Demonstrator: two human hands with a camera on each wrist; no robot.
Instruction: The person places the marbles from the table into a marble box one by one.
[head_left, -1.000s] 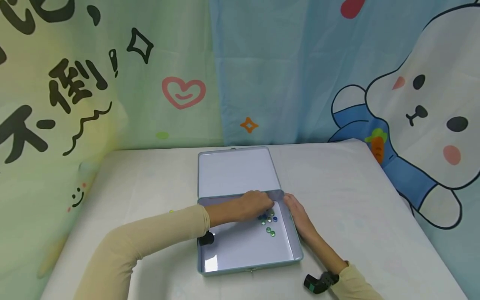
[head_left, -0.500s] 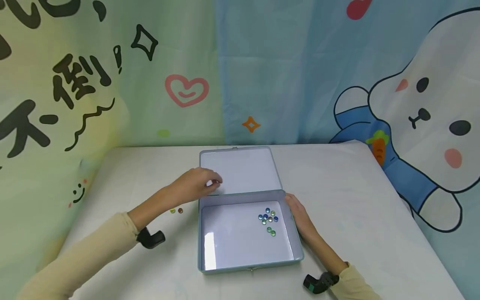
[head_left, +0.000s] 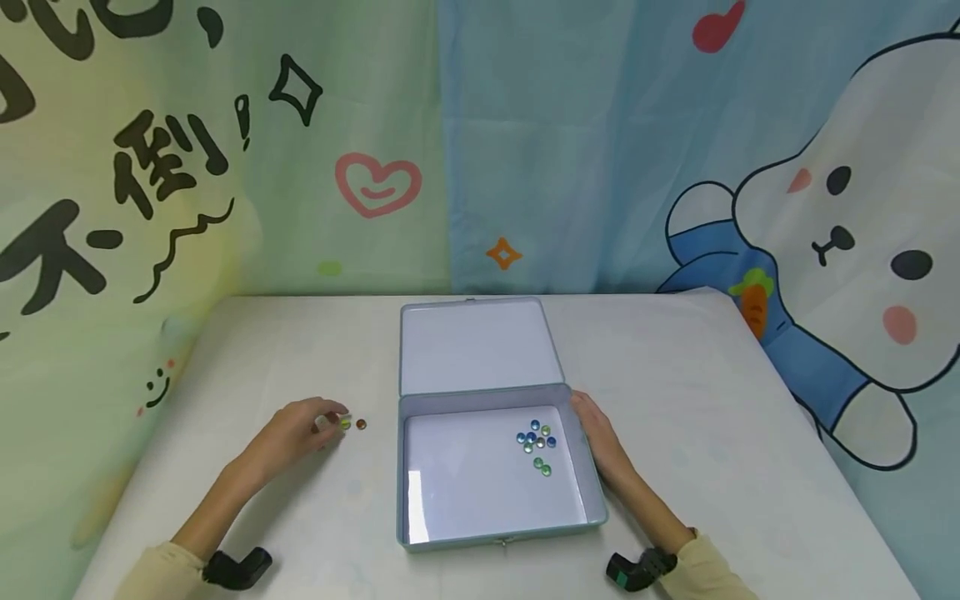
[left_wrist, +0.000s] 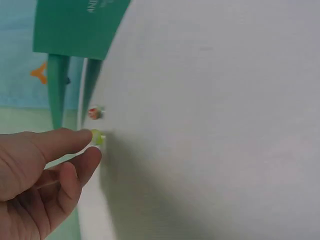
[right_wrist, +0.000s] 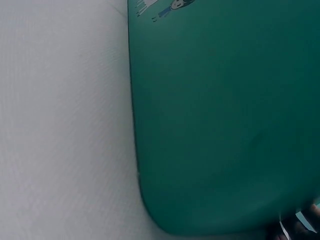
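My left hand reaches to a yellow-green glass marble on the white table, left of the box. In the left wrist view, one fingertip is right at the marble, with a gap between it and the digit below. A reddish-brown marble lies just beyond. The shallow metal box stands with its hinged lid laid back. Several blue and green marbles sit inside toward the right. My right hand rests against the box's right wall, its fingers partly hidden by the rim.
The white-covered table carries the box at its middle. A printed curtain hangs behind the far edge. The box's outer side is green in the right wrist view. Wrist cameras are strapped over both sleeves.
My left hand moves from inside the box, out past the lid, and down to the yellow-green marble on the left. My right hand stays at the box's right side.
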